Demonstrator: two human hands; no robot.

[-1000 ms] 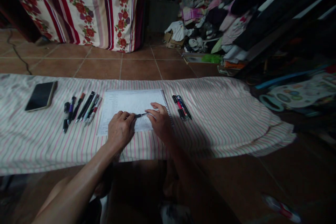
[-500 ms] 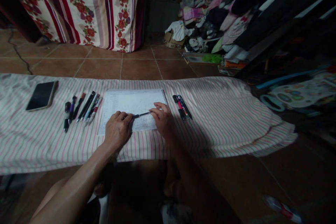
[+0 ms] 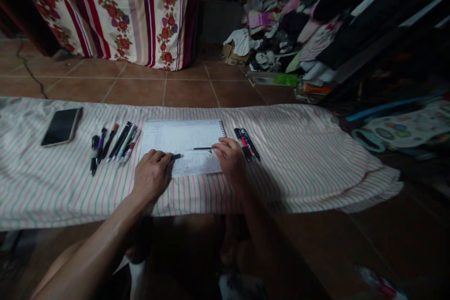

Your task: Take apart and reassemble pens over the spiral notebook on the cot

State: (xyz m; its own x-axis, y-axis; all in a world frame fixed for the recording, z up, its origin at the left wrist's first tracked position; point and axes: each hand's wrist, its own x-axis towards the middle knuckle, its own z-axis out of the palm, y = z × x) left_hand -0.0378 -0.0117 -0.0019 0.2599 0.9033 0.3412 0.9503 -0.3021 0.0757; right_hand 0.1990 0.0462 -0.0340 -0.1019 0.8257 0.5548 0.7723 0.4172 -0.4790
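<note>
My left hand [image 3: 152, 171] is closed on a black pen barrel [image 3: 176, 156], whose end pokes out past the fingertips over the notebook. In my right hand [image 3: 230, 155], thumb and fingers pinch a thin dark pen refill [image 3: 202, 148] with a pale end pointing left. A gap separates these two pieces. Under both hands lies a spiral notebook [image 3: 190, 132] with a white page; its coil is on the right edge. Just right of my right hand, a few pens [image 3: 249, 143] lie side by side. Several more pens [image 3: 121, 140] lie left of the notebook.
A phone [image 3: 62, 126] rests at the left on the striped cloth [image 3: 309, 150] covering the low table. Beyond are a tiled floor [image 3: 140, 86], a floral curtain [image 3: 123, 9] and a heap of clothes [image 3: 281, 23]. A child's plastic item [image 3: 397, 126] stands at right.
My hands have moved apart, and the thin refill has come away from the black barrel. The right hand shifted right with the refill; the left moved slightly left with the barrel.
</note>
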